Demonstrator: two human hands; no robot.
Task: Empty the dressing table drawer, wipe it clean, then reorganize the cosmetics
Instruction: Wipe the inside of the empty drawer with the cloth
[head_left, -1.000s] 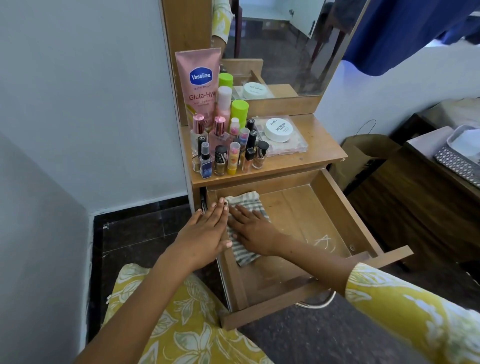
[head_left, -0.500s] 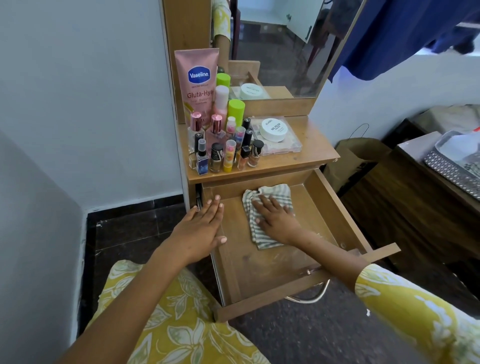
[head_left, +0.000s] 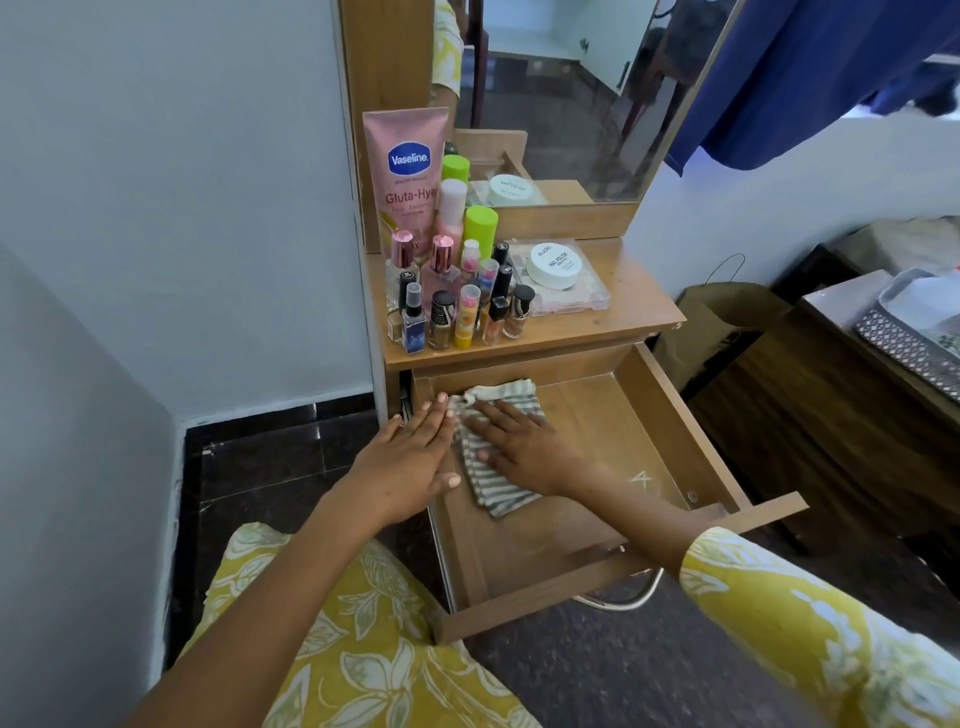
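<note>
The pulled-out wooden drawer (head_left: 670, 426) of the dressing table stood emptied, only a folded grey-and-white striped cloth (head_left: 491, 483) lying on its floor near the back left corner. The right hand (head_left: 524, 452) lay flat on the cloth, fingers straight and spread, pressing it down rather than gripping it; nothing was closed in the palm so far as the view showed. The left hand (head_left: 410, 462) rested with straight fingers along the drawer's left wall, its fingertips just beside the cloth's edge, apparently steadying the drawer; it held nothing. Pale smears and a chalky mark showed on the drawer floor toward the front right, well apart from the cloth. The cosmetics stood on the wooden table top (head_left: 639, 306) above: a tall pink Vaseline lotion tube (head_left: 408, 176) at the back left, a cluster of small nail-polish and perfume bottles (head_left: 457, 312) in front of it, green-capped bottles (head_left: 480, 223) behind these, and a round white jar (head_left: 555, 265) sitting on a clear flat plastic case (head_left: 582, 301). Judged from this, the emptying step was done and the wiping step was in hand, perhaps midway. The next move likely called for sliding the pressed cloth toward the front right to take the remaining marks, keeping even pressure into the corners, before any cosmetics go back in.
</note>
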